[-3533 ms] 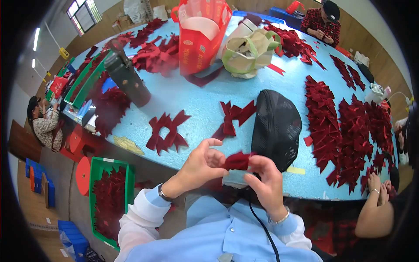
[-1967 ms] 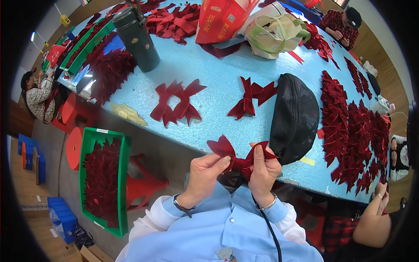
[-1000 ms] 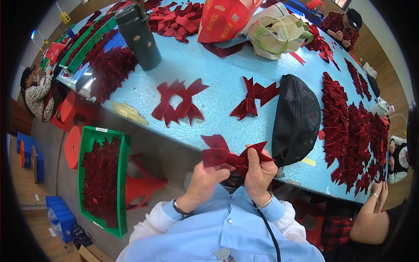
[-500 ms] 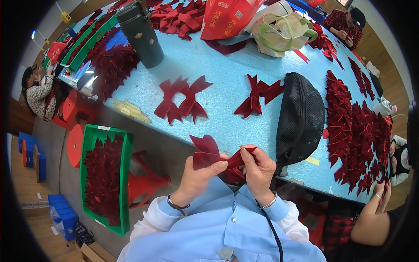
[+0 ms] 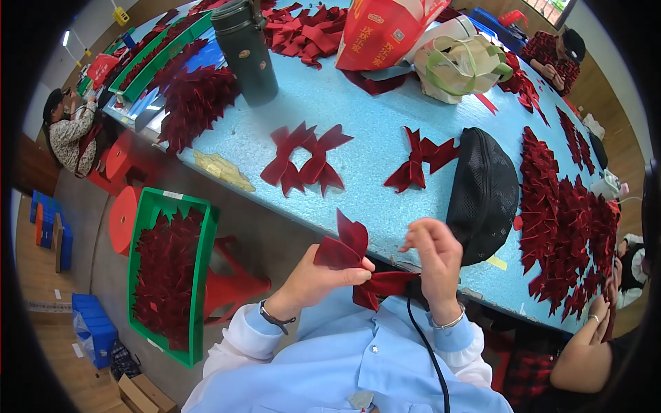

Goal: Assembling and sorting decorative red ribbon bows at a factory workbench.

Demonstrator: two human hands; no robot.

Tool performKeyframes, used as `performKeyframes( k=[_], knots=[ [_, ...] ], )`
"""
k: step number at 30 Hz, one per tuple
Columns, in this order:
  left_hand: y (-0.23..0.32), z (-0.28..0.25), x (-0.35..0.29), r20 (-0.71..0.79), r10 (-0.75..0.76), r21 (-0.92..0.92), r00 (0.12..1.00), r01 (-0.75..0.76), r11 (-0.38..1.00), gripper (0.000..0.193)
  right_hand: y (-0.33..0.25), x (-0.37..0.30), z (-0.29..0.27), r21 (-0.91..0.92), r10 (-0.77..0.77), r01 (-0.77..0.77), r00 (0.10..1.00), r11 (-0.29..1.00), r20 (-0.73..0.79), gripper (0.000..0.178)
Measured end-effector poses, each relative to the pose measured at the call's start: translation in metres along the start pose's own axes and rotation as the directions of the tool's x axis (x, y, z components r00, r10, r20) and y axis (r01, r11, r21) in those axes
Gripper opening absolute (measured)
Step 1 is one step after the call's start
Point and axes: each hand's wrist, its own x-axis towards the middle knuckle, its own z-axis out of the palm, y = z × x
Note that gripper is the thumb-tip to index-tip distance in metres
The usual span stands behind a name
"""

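Observation:
My left hand (image 5: 313,279) pinches a dark red velvet ribbon bow (image 5: 344,244) at its middle, in front of the table's near edge. One pair of loops stands up above the thumb; the other ribbon ends (image 5: 385,286) spread to the right below it. Apart from the bow, my right hand (image 5: 439,258) is raised just to its right, fingers loosely bent with nothing visible in them. Beyond my hands lie two red bows side by side (image 5: 306,160) and, further right, another red bow shape (image 5: 416,160), flat on the blue table (image 5: 234,138).
A black mesh pouch (image 5: 482,196) lies right of my hands. A green crate (image 5: 206,275) of red bows stands at lower left by red stools (image 5: 124,220). A dark flask (image 5: 248,58), red bag (image 5: 379,34) and bow piles (image 5: 200,103) occupy the table; co-workers sit around.
My right hand has let go of the ribbon and moved up and right. The bow, still in my left hand, has shifted slightly right and turned. The whole view has shifted a little.

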Motion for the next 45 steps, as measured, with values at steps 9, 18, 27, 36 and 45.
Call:
performKeyframes(
  k=[9,18,27,36,45],
  knots=[
    [-0.004,0.021,0.003,0.068,-0.001,0.118,0.998,-0.007,0.993,0.024,-0.007,-0.001,0.004,0.097,0.366,-0.433,0.845,0.896,0.390,0.015],
    [-0.030,0.016,0.016,-0.049,0.046,-0.100,0.998,-0.050,0.994,0.014,0.013,-0.009,0.009,0.169,0.204,-0.211,0.977,0.963,0.059,0.011],
    [-0.023,0.018,0.017,-0.099,-0.011,-0.167,0.995,-0.006,0.986,0.016,0.017,-0.001,0.001,0.226,0.306,-0.325,0.945,0.918,0.118,0.015],
    [-0.032,0.015,0.013,-0.073,0.030,-0.050,0.997,-0.034,0.998,0.015,0.017,-0.008,0.009,0.110,0.260,-0.283,0.948,0.953,0.185,0.015],
    [-0.031,-0.001,0.017,-0.062,0.063,0.007,0.996,-0.063,0.998,0.015,0.028,0.002,0.010,-0.062,0.088,-0.089,0.996,0.994,-0.012,0.014]
  ],
)
